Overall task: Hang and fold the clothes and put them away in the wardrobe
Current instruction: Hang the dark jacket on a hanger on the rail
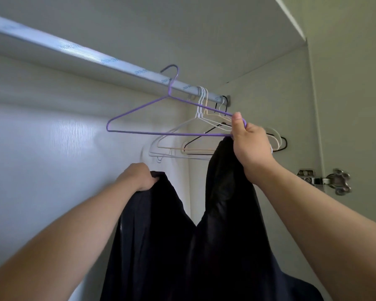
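The right hand (250, 146) curls around the near end of a purple wire hanger (161, 134), hooked on the silver wardrobe rail (96, 56) above, and pinches a fold of the black zip-up garment (182, 257) against it. Lower and to its left, the left hand (137, 177) grips another edge of that garment. Pale and black wire hangers (201, 95) hang just behind the right hand.

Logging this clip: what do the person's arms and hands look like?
Nothing worn shows. The left hand and right hand have no gloves, and no ring, watch or bracelet is visible. The left forearm and right forearm are uncovered down to the frame's edge, so no sleeve is in view.
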Demonstrator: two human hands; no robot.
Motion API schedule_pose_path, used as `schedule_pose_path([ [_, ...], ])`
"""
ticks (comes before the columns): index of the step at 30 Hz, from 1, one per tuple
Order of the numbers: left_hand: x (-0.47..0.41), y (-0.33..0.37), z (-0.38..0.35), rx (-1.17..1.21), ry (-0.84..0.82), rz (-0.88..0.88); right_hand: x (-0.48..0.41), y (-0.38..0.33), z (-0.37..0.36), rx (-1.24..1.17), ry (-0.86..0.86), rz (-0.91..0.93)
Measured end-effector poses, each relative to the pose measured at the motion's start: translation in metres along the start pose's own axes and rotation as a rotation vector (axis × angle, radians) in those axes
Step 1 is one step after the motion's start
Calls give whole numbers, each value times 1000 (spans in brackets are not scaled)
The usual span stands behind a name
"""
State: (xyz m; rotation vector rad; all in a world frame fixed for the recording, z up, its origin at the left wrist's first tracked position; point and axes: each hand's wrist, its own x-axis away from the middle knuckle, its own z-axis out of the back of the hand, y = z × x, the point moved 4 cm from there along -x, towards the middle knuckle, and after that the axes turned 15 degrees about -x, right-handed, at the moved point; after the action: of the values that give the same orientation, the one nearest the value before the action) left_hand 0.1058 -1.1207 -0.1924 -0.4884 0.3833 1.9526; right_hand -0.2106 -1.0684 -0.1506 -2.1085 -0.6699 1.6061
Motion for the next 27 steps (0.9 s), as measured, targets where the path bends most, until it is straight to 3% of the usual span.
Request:
schedule_pose_path([
  [4, -1, -7, -4, 302, -44, 107, -2, -5, 30, -13, 53, 15],
  [8, -1, -17, -12, 646, -94, 208, 7, -2, 70, -38, -56, 36],
  [13, 12, -41, -25, 942, -229, 178, 22, 7, 117, 16, -134, -46],
  [16, 24, -57, -34, 988, -370, 166, 28, 13, 135, 88, -126, -113],
  [18, 28, -66, -39, 958, -376, 198, 31, 19, 144, 149, -129, -155],
  [27, 35, -8, -17, 818, -163, 155, 48, 36, 117, 466, -203, -74],
])
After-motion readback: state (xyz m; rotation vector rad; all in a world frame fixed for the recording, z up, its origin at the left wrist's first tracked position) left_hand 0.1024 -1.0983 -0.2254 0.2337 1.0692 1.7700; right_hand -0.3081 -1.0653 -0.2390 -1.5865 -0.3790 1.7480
